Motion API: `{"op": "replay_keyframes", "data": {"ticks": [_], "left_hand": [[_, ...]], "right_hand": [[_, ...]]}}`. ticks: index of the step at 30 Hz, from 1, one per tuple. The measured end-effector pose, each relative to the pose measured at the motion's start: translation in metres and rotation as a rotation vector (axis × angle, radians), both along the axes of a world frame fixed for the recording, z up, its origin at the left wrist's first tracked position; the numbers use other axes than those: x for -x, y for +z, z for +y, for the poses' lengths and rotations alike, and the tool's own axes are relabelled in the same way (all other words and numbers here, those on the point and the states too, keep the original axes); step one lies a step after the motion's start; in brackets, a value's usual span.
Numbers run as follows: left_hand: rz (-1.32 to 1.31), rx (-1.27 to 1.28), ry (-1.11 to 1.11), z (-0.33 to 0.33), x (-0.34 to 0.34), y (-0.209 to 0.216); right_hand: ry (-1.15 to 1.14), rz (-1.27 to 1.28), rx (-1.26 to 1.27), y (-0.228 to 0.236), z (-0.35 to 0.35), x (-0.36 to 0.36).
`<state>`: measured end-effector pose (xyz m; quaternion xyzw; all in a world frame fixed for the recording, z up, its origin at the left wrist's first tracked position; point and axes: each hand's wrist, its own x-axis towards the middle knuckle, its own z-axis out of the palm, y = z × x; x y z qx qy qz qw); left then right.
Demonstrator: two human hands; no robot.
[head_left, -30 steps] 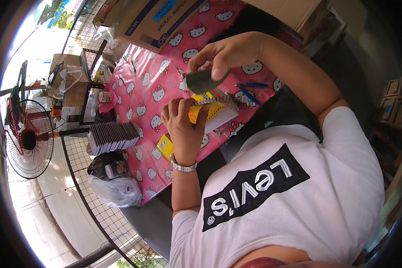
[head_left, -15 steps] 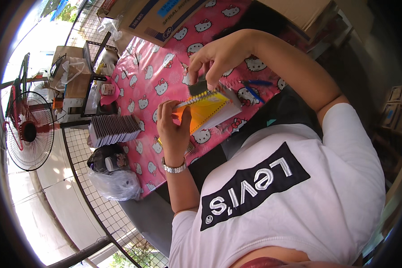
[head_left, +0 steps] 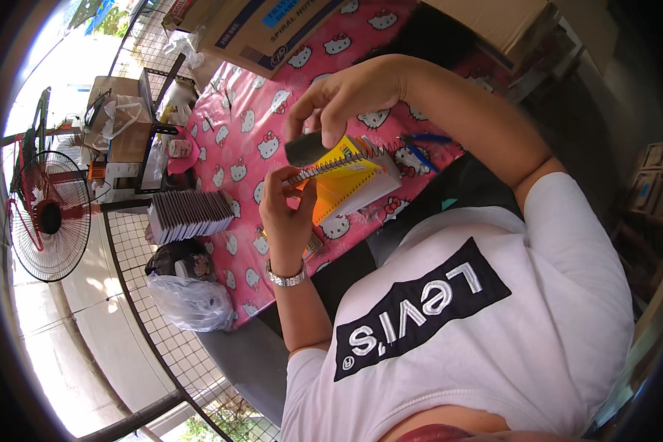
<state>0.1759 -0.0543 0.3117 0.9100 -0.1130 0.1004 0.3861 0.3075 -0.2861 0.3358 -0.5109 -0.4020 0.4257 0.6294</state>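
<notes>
A notebook with a yellow cover [head_left: 337,193] and white pages is tilted up over the table. My left hand [head_left: 287,210] pinches its left end between thumb and fingers. Along the notebook's upper edge runs a dark wire coil [head_left: 350,159], whose loose turns stick out past the right end. Just above the coil's left part, my right hand [head_left: 350,99] grips a dark, rounded block [head_left: 306,149] between thumb and fingers. Whether the block touches the coil I cannot tell. Blue-handled pliers [head_left: 422,151] lie to the right of the notebook.
A pink patterned cloth [head_left: 232,206] covers the table. A row of thin notebooks [head_left: 191,216] stands at the left edge, near a plastic bag [head_left: 191,302]. Cardboard boxes [head_left: 261,33] are at the back. A fan [head_left: 49,216] stands far left.
My right hand has moved left with the dark block, along the coil toward my left hand. More of the coil and yellow cover now shows. My left hand stays nearly still.
</notes>
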Motion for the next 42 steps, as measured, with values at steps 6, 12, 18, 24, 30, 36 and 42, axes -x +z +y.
{"op": "replay_keyframes", "data": {"ticks": [6,12,18,24,30,36,42], "left_hand": [[0.068,-0.007,0.042,0.000,0.003,0.005],[0.114,0.560,0.070,0.008,0.004,-0.009],[-0.040,0.615,0.232,-0.011,0.011,-0.017],[-0.018,0.618,0.248,-0.007,0.008,-0.028],[-0.037,0.637,0.175,-0.010,0.008,-0.023],[-0.029,0.582,0.229,-0.010,0.012,-0.034],[-0.192,0.526,0.273,-0.020,0.019,-0.040]], "right_hand": [[-0.258,-0.518,0.434,-0.026,-0.015,-0.003],[-0.999,-0.732,0.994,-0.166,-0.140,0.053],[-1.375,-1.204,0.890,-0.243,-0.111,0.110],[-0.964,-1.044,0.966,-0.234,-0.050,0.126],[-1.004,-0.165,0.508,-0.199,-0.075,0.114],[-0.964,-0.962,0.107,-0.051,-0.035,0.132],[-0.884,-1.062,0.050,-0.048,0.011,0.129]]}}
